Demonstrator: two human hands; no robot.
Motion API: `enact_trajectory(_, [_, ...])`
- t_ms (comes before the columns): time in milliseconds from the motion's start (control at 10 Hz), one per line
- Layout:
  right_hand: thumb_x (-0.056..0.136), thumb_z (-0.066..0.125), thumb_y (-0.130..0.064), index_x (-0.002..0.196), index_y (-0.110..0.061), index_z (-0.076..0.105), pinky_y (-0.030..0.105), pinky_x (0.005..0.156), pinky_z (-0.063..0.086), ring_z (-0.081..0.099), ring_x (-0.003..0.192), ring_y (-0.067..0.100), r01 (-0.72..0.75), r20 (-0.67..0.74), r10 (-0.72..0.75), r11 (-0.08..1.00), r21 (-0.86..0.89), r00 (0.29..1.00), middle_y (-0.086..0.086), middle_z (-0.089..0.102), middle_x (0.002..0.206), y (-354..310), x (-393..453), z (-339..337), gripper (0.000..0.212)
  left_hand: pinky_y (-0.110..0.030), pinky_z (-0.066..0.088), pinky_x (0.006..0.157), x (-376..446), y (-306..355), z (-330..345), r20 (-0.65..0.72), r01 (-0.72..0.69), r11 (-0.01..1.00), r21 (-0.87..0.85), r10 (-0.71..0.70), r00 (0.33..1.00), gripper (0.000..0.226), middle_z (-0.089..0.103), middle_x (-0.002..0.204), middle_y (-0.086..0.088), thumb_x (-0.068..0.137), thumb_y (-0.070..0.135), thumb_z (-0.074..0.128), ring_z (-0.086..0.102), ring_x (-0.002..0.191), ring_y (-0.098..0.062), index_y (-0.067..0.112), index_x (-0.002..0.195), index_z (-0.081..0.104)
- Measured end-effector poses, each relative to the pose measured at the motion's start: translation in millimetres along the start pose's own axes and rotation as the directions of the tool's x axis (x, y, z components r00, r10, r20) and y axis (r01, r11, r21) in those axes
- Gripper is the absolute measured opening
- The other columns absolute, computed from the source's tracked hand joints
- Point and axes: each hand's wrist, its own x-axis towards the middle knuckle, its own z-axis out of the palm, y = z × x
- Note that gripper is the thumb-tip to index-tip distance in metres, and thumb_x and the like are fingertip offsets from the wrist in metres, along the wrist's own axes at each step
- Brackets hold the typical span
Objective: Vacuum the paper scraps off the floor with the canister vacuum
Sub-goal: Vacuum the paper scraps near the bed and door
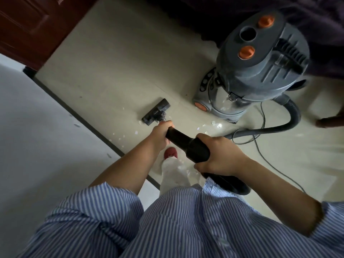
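Hands on the vacuum wand, floor head down among paper scraps.
Your left hand [161, 131] grips the black wand [178, 138] ahead of your right hand [216, 155], which clasps its thicker handle; beyond your left grip the floor head [156, 112] rests on tile, paper scraps [130, 135] beside it, canister vacuum [256, 66] farther right.
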Motion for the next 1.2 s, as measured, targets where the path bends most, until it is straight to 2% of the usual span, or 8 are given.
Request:
enact_trajectory(200, [0.07,0.072,-0.037,0.101,-0.018,0.05,0.035,0.069,0.05,0.059,0.079,0.025,0.009,0.023,-0.009,1.0,-0.015,1.0,0.005,0.064,0.088,52.9,-53.2,3.0,0.043,-0.027,0.046,0.065,-23.2,-55.1,47.3,-0.006,0.024,0.998,-0.055,-0.024,1.0,0.015,0.049,0.078,-0.01,0.091,0.013,0.043,0.05,0.064,-0.019,0.007,0.077,0.046])
enact_trajectory(300, [0.07,0.073,-0.036,0.107,-0.019,0.051,0.035,0.073,0.05,0.059,0.083,0.024,0.015,0.036,-0.014,1.0,-0.026,0.999,0.004,0.064,0.093,70.0,-73.6,3.4,0.045,-0.013,0.044,0.04,-41.1,-76.5,70.3,0.018,0.01,0.996,-0.085,-0.009,1.0,0.022,0.044,0.069,-0.006,0.092,0.007,0.042,0.044,0.056,-0.016,0.009,0.071,0.042])
enact_trajectory(400, [0.069,0.073,-0.034,0.115,-0.019,0.05,0.034,0.074,0.05,0.058,0.085,0.024,0.01,0.042,-0.008,0.999,-0.042,0.999,0.004,0.063,0.095,85.6,-96.4,6.1,0.053,-0.011,0.04,0.034,-50.9,-95.0,87.3,0.069,0.011,0.996,-0.089,-0.005,0.998,0.024,0.044,0.068,-0.004,0.093,0.004,0.042,0.043,0.055,-0.015,0.011,0.071,0.043])
enact_trajectory(600, [0.068,0.073,-0.034,0.108,-0.019,0.053,0.028,0.067,0.046,0.055,0.076,0.02,-0.002,0.016,0.002,0.999,-0.039,1.0,-0.003,0.058,0.082,99.5,-118.0,7.7,0.047,-0.012,0.042,0.037,-60.6,-113.2,102.7,0.043,0.005,0.987,-0.162,0.001,0.999,0.03,0.035,0.063,-0.005,0.091,0.003,0.043,0.042,0.057,-0.014,0.011,0.065,0.033])
enact_trajectory(800, [0.067,0.074,-0.035,0.102,-0.016,0.054,0.032,0.06,0.045,0.058,0.074,0.025,0.072,-0.047,-0.073,0.997,-0.031,0.996,0.004,0.061,0.08,83.0,-116.0,2.9,0.045,-0.022,0.036,0.055,-74.1,-95.6,86.4,0.071,-0.106,0.988,-0.115,0.114,0.991,0.024,0.037,0.071,-0.005,0.084,0.003,0.045,0.034,0.058,-0.012,0.016,0.065,0.038])
enact_trajectory(900, [0.067,0.074,-0.033,0.101,-0.015,0.052,0.03,0.058,0.041,0.056,0.076,0.026,0.116,-0.052,-0.118,0.992,-0.051,0.992,0.005,0.061,0.082,70.9,-109.4,3.4,0.044,-0.02,0.037,0.055,-75.7,-88.6,67.1,0.036,-0.119,0.981,-0.156,0.126,0.991,0.027,0.035,0.066,-0.002,0.092,0.003,0.04,0.038,0.057,-0.011,0.014,0.067,0.039])
enact_trajectory(1100, [0.06,0.056,-0.05,0.103,-0.018,0.049,0.015,0.05,0.029,0.048,0.07,0.019,0.231,-0.059,-0.236,0.969,-0.083,0.97,-0.003,0.054,0.078,44.7,-80.1,18.9,0.054,-0.025,0.044,0.06,-71.3,-71.1,20.9,-0.065,-0.179,0.966,-0.187,0.169,0.983,0.015,0.05,0.086,-0.006,0.091,0.005,0.045,0.05,0.07,-0.015,0.016,0.082,0.05])
enact_trajectory(1200, [0.068,0.065,-0.047,0.11,-0.018,0.049,0.024,0.056,0.036,0.052,0.074,0.019,0.261,-0.038,-0.264,0.963,-0.075,0.964,0.001,0.06,0.085,23.5,-58.8,32.6,0.054,-0.025,0.044,0.059,-68.0,-60.2,-10.9,-0.138,-0.172,0.967,-0.19,0.147,0.979,0.009,0.051,0.083,-0.007,0.091,0.005,0.047,0.051,0.068,-0.015,0.013,0.092,0.052])
